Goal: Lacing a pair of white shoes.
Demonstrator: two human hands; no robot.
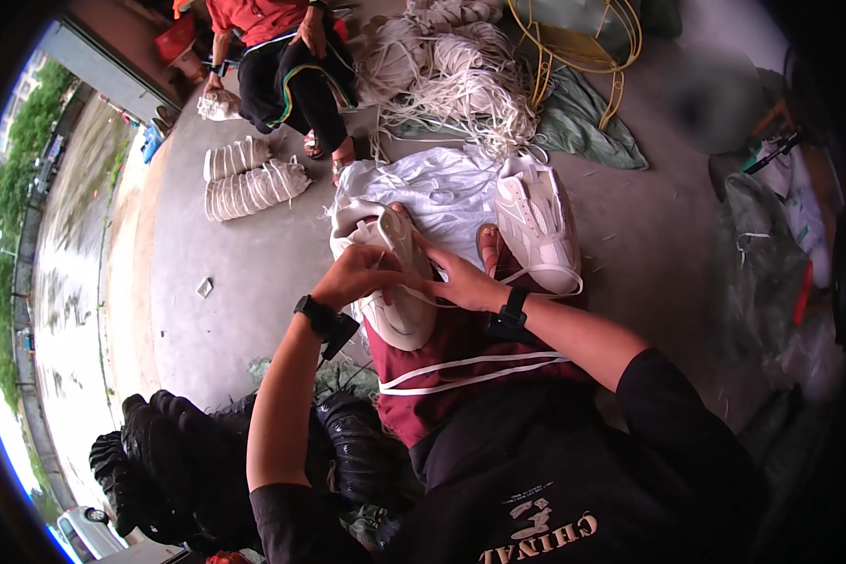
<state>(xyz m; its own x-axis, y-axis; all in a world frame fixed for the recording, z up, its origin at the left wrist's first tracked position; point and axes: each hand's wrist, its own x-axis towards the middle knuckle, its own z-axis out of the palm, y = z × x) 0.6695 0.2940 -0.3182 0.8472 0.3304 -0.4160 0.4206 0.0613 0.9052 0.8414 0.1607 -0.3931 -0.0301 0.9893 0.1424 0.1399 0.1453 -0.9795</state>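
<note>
A white sneaker rests across my left thigh, its toe toward me. My left hand bends over its lacing, fingertips closed in a pinch; what they hold is too small to make out. From the right, my right hand wraps the sneaker's side, some fingers reaching up along the tongue. A thin lace end shows just below that hand. On my right knee sits a second white sneaker, with a loose lace trailing from its toe. Long white laces lie across the dark red cloth on my lap.
A white sheet lies on the floor before me, with a heap of white laces beyond. Bundled laces lie left, near a seated person. A yellow metal frame stands behind. Black bundles are beside me.
</note>
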